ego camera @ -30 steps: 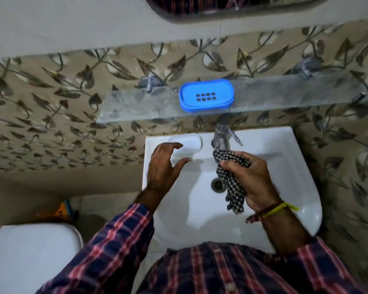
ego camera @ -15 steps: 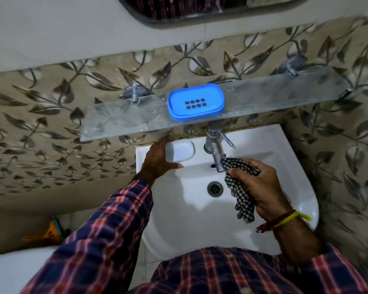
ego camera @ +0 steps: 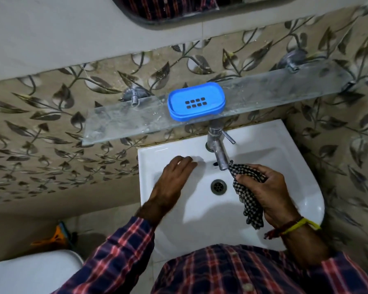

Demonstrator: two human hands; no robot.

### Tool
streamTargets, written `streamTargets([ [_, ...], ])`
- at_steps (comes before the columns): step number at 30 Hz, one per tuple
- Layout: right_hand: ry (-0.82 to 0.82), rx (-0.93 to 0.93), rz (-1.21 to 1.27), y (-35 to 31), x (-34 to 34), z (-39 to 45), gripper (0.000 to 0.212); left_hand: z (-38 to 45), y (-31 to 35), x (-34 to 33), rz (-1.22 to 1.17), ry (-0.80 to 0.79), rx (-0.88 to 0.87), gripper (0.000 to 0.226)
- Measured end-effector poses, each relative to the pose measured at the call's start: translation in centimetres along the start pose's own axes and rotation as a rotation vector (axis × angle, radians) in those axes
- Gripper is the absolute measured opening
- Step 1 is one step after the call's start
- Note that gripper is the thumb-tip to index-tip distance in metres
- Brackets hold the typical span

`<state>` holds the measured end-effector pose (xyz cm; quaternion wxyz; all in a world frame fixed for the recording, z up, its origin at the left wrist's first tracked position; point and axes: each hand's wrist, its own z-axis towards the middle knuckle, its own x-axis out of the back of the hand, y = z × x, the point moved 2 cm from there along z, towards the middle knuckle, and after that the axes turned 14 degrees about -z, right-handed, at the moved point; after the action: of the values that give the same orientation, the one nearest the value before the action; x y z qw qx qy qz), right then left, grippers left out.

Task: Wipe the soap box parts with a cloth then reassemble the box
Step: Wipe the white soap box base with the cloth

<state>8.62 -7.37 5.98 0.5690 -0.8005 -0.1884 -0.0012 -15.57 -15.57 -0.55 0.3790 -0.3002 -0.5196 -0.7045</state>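
left hand (ego camera: 174,177) is reaching past the soap toward the blue soap box (ego camera: 196,101)

the left hand is sliding forward along the basin (ego camera: 285,149) ledge, fingers spread flat and holding nothing; a second ago it was cupped beside the white soap bar there, which is now hidden under the palm or blurred out. the right hand (ego camera: 270,192) is staying clamped on the checked cloth (ego camera: 248,196) just beside the tap (ego camera: 218,149). the soap box is sitting assembled on the glass shelf (ego camera: 274,92), untouched, so wiping is probably not begun and lifting the box down looks next.
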Motion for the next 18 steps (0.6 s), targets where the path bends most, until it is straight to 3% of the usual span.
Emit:
streamTargets([
  [4,0.044,0.130,-0.226,-0.6,0.1,-0.2,0.022,-1.4,2.3,-0.4,0.156,-0.055,-0.131,0.074],
  [8,0.046,0.219,-0.390,-1.0,0.1,-0.9,0.026,-0.7,4.1,1.1,0.102,0.019,0.067,0.077],
  [10,0.014,0.262,-0.428,-1.3,-0.2,-1.1,0.027,-0.3,4.6,2.1,-0.055,0.089,0.145,0.074],
  [15,-0.188,0.386,-0.363,-2.6,-0.8,-1.2,0.025,0.2,7.1,4.5,-0.659,0.138,0.341,0.100],
  [18,-0.284,0.447,-0.325,-3.9,-1.5,-1.5,0.024,0.3,8.9,4.2,-1.014,0.228,0.440,0.086],
])
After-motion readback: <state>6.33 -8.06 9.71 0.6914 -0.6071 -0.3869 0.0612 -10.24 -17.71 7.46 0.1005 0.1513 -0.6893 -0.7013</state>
